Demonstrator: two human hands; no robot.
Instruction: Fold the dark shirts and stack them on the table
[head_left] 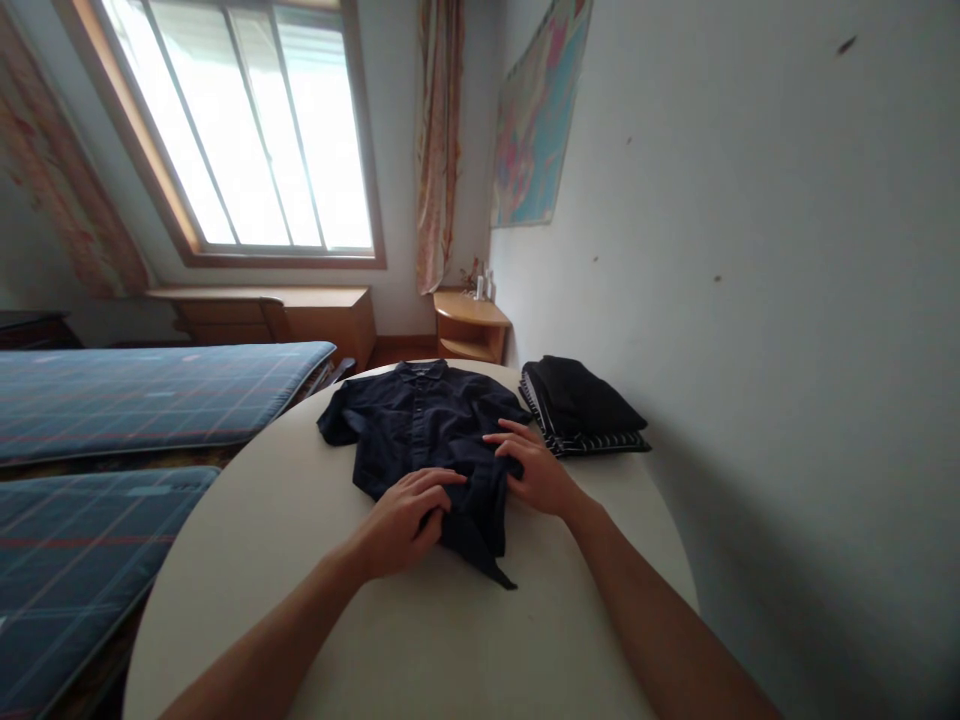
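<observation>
A dark navy short-sleeved shirt (431, 415) lies front up on a round white table (450, 650), its collar at the far edge and its button line running toward me. Its lower part is bunched, with a pointed corner of the hem sticking out toward me. On the lower left of the shirt rests my left hand (412, 515), fingers curled and the thumb close to the index finger; whether cloth is pinched there is unclear. My right hand (532, 465) touches the shirt's right side with its fingers spread.
A folded stack of dark clothes (581, 400), some striped, sits at the table's right far edge against the wall. Two plaid mattresses (150, 400) are at the left. Beyond the table stand a corner shelf (472, 308) and a wooden desk (330, 300) under the window.
</observation>
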